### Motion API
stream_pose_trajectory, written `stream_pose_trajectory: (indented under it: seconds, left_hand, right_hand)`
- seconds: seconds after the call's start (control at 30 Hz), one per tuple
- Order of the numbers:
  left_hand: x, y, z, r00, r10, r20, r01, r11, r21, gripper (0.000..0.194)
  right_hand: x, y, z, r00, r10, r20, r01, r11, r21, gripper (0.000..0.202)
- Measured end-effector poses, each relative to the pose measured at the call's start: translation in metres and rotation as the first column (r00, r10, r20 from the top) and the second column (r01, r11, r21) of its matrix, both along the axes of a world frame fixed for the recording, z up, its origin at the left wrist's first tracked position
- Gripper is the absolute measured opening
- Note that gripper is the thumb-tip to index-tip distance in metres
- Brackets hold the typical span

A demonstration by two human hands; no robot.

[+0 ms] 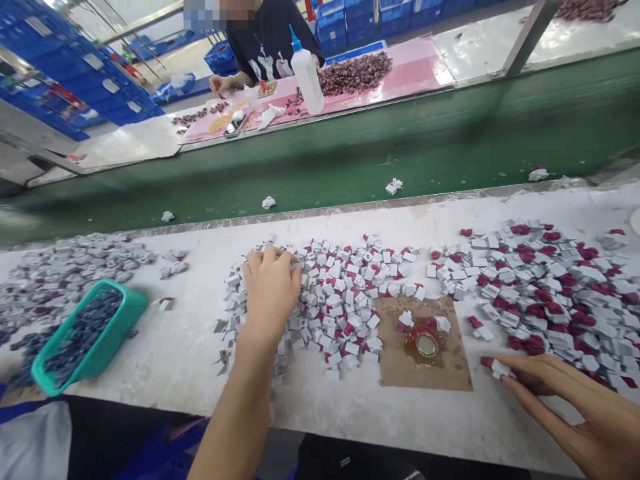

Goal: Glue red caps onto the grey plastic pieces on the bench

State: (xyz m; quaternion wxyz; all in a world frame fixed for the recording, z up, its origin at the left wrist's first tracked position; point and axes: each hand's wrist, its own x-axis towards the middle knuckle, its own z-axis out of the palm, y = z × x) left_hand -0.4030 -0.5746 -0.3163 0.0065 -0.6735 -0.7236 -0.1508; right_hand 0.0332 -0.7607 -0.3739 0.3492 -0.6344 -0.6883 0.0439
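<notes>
Small blocky white piece (501, 370) with dark-red end: one, at the fingertips of the right hand (580, 407), thumb and fingers nearly closed in a pinch; long axis roughly crosswise, red end toward the left hand (273, 287). Flat brown square card (455, 373): between the hands, nearer the right. Left hand: part-curled over a white-and-red heap (345, 287); fingertips hidden, hold cannot be told.
</notes>
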Motion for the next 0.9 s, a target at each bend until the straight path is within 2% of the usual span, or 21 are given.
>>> stream_pose_trajectory:
  seconds: [0.1,0.17,0.27,0.43,0.6,0.73,0.8,0.9]
  left_hand:
    - [0.001,0.005,-0.002,1.000,-0.001,-0.021,0.002,1.000,0.025,0.029]
    - [-0.001,0.007,-0.004,0.999,-0.029,-0.032,0.030,0.999,0.035,0.024]
    - [-0.004,0.009,-0.005,0.995,-0.090,-0.034,0.091,0.996,0.014,0.023]
    - [-0.004,0.014,-0.004,0.989,-0.144,-0.034,0.145,0.989,0.004,0.026]
    - [-0.007,0.017,-0.007,0.982,-0.190,-0.020,0.190,0.982,0.004,0.027]
    - [-0.012,0.017,-0.005,0.982,-0.191,0.012,0.191,0.981,0.018,0.021]
    - [-0.014,0.012,-0.001,0.979,-0.184,0.088,0.180,0.982,0.052,0.023]
    - [-0.015,-0.005,0.010,0.920,-0.188,0.343,0.152,0.980,0.129,0.033]
  right_hand:
    - [-0.014,0.005,0.006,0.990,0.126,0.064,-0.127,0.992,0.009,0.033]
    - [-0.024,0.008,0.013,0.989,0.150,0.020,-0.150,0.988,0.032,0.029]
    - [-0.039,0.010,0.025,0.991,0.127,-0.052,-0.125,0.991,0.042,0.026]
    - [-0.062,0.015,0.043,0.983,0.014,-0.182,-0.014,1.000,-0.002,0.025]
    - [-0.080,0.018,0.039,0.962,-0.015,-0.272,0.000,0.998,-0.056,0.025]
    - [-0.082,0.017,0.034,0.946,-0.022,-0.324,-0.003,0.997,-0.078,0.025]
    - [-0.080,0.016,0.034,0.941,-0.037,-0.336,0.012,0.997,-0.076,0.025]
    - [-0.078,0.016,0.037,0.935,-0.045,-0.353,0.016,0.996,-0.084,0.027]
